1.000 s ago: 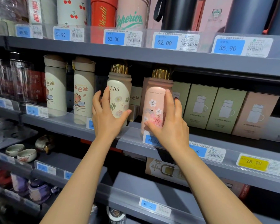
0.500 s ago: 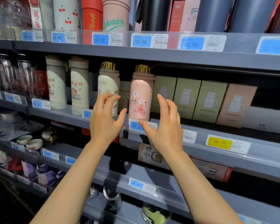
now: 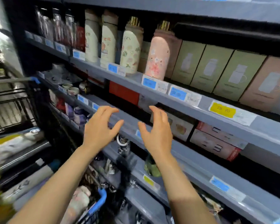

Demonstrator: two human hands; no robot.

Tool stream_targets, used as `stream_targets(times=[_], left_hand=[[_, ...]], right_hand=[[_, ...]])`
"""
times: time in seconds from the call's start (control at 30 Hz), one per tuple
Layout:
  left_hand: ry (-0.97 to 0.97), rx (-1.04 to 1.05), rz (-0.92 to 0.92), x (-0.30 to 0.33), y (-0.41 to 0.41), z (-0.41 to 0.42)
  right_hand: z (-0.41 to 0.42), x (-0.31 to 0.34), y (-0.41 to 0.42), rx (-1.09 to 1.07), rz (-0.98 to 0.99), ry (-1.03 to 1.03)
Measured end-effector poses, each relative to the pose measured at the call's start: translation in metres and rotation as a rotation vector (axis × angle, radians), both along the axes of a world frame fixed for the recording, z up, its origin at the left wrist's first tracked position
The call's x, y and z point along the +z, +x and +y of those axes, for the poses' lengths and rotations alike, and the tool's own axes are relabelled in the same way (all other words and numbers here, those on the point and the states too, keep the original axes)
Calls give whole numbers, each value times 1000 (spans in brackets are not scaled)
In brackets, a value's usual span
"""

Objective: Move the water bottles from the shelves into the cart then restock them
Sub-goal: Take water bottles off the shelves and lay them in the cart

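Note:
A cream floral bottle (image 3: 131, 49) and a pink floral bottle (image 3: 158, 54), both gold-capped, stand upright on the grey shelf (image 3: 136, 83). Two cream cartoon bottles (image 3: 91, 39) stand to their left. My left hand (image 3: 100, 128) and my right hand (image 3: 157, 131) hover empty below that shelf, fingers loosely spread, clear of the bottles. The cart (image 3: 94, 206) with a blue-trimmed rim sits at lower left; blurred bottles (image 3: 78, 202) lie in it.
Green and pink boxed mugs (image 3: 220, 68) fill the shelf right of the bottles. Lower shelves hold small cups (image 3: 71, 89), boxes (image 3: 217, 141) and glassware. A black wire rack (image 3: 8, 102) stands at the left. The view is motion-blurred.
Both hands let go of the cream and pink floral bottles and pulled back and down. The view swung left and down, bringing the cart into sight.

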State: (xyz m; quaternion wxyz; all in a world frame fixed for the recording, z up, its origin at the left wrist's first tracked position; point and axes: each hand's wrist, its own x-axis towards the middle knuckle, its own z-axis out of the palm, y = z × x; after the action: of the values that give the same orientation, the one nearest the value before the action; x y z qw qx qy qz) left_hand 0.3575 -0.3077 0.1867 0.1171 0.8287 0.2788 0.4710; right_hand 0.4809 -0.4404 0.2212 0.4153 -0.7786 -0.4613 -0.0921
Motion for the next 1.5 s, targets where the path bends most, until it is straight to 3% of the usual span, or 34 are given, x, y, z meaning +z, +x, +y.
stream_targets(times=[0.2,0.33,0.4,0.63,0.8,0.97,1.13,1.5], left_hand=[[-194,185,240,-70,-107,-12],[-396,337,278,-115,-173,-25],[-467,395,327,-136,-199,-27],[-694,477,385,-191,-236,-17],[-800,424,441,-225,-232,-5],[-816,346,603,-258,-223,15],[-1001,321,755,-274,-217,28],[-966,315,599,-257,-221,20]], right_hand=[[28,-76,-53,178,377,-79],[46,-135,-98,289,673,-293],[54,-162,-120,320,732,-393],[86,-226,-162,414,746,-623],[85,-253,-168,433,619,-693],[81,-261,-160,415,662,-837],[77,-264,-159,402,641,-851],[70,-261,-157,404,610,-850]])
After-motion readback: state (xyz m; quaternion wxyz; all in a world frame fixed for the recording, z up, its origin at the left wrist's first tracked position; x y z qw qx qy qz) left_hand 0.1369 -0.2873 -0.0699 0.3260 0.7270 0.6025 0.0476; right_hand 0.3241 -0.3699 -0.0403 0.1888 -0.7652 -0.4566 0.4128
